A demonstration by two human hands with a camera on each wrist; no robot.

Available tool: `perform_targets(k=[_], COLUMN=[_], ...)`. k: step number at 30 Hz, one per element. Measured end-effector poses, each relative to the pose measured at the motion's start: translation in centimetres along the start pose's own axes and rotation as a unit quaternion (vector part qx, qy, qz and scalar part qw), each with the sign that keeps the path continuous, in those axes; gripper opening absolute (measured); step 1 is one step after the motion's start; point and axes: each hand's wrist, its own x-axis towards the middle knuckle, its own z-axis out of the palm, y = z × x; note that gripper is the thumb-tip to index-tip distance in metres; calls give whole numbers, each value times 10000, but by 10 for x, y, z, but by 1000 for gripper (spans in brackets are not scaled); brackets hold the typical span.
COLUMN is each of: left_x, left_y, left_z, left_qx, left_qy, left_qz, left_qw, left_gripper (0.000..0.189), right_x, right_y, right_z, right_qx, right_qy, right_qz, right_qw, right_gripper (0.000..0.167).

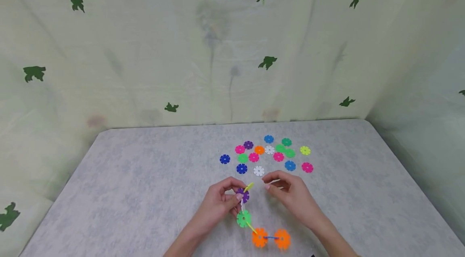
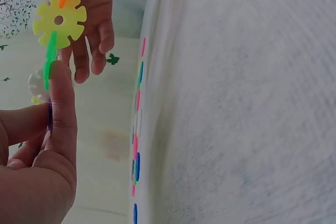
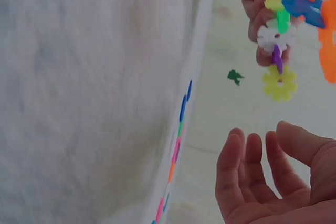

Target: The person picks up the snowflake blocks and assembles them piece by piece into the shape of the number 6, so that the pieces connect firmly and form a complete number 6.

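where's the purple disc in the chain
In the head view, the purple disc is pinched in the left hand, left of the right hand, joined between the yellow end disc and a white disc.

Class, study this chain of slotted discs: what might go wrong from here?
Only the left hand holds the chain, pinching the purple disc, so a slip might drop everything. The orange disc at the far end has no hand supporting it; its weight could loosen a slot joint.
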Motion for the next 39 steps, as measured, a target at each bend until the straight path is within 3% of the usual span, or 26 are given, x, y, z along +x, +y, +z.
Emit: perform_targets(k=[8,12,22,28,35,39], left_x=[1,1,2,1,3,4], left_y=[-2,-2,-2,-1,0,-2], left_z=[-3,-4,-6,-4,-5,-3], left_qx=[-19,-30,157,273,274,273], left_qy=[77,112,342,177,252,227], left_qz=[-69,-97,-183,-234,-201,-303], left_qw=[9999,9999,9991,9992,9991,9989], left_gripper=[27,27,25,26,26,26], right_x=[13,21,40,55,65,67], right_y=[5,12,26,37,44,45], right_z=[-17,-31,-65,-75,-76,-73], right_qx=[-779,-1145,-2200,-2402,-2539,-2663], right_qy=[135,39,-200,-472,-621,-617], right_qz=[143,19,-422,-238,-468,-217], right_qw=[9968,9934,9744,9693,9641,9617], right_gripper=[17,18,24,31,30,28])
